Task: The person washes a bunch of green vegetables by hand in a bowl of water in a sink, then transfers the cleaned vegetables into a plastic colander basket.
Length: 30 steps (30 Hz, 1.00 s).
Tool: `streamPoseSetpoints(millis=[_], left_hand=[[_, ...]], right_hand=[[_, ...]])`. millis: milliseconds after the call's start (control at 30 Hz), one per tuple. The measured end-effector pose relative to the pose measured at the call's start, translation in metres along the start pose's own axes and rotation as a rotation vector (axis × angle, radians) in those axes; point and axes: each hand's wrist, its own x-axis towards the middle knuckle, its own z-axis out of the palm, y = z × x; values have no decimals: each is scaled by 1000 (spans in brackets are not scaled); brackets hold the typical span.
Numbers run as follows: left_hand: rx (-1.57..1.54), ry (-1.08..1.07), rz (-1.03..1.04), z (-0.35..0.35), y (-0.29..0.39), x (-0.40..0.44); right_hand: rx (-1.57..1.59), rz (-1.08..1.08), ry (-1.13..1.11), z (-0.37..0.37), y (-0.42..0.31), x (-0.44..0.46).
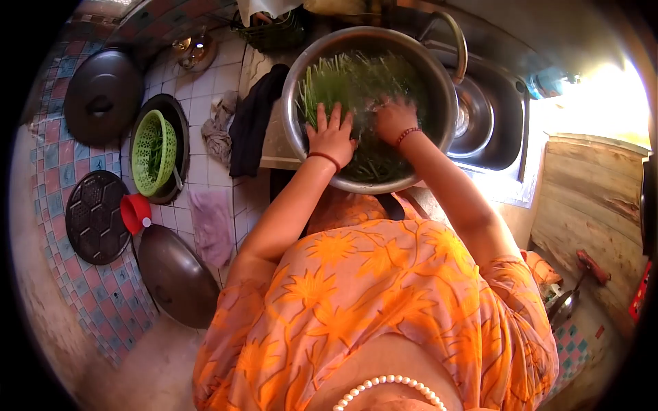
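Observation:
A large round metal basin (pixel 293 127) holds water and long green leafy stems (pixel 330 81). My left hand (pixel 332 140) rests on the greens at the basin's left side, its fingers spread apart. Deeper among the greens, toward the basin's middle right, is my right hand (pixel 395 118). Its fingertips are partly lost in water and motion blur, so I cannot make out whether they grip any stems. A beaded bracelet circles the right wrist, and a dark reddish band is on the left.
Right of the basin is a steel sink (pixel 504 130) with a curved faucet (pixel 460 51) and a metal bowl (pixel 478 116). On the left tiled counter stand a green colander (pixel 154 152) with greens, a red cup (pixel 134 213), a dark cloth (pixel 255 127) and pan lids (pixel 177 277).

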Motion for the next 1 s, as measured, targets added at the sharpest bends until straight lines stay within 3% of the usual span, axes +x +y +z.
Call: streamPoseSetpoints(millis=[133,367,433,500,567,600,667,800,833,933,1000], left_hand=[[40,-127,-66,9,8,18],[-5,-223,13,-14,-1,19],[-199,-323,31,-37,-10,11],[-486,-80,7,-50,-15,-6],[-647,221,-50,-46,-23,-8],[-698,231,-167,-43,-26,-3],[-797,251,-405,-35,-39,15],[-1315,-61,-740,3,-63,70],[-1427,-31,-782,-10,-46,69],[-1842,-263,-507,31,-54,98],[-1890,-488,-429,2,-35,90]], right_hand=[[-9,24,-31,-17,-3,-6],[378,-185,-94,-94,37,-30],[458,-100,104,-96,44,-37],[504,-18,240,-85,58,-31],[610,119,210,-74,68,-17],[663,188,196,-67,73,-8],[828,251,88,-35,88,21],[1074,330,-242,-6,104,67],[1116,339,-329,-7,102,74],[1492,218,-633,-44,70,57],[1518,154,-783,-29,69,69]])
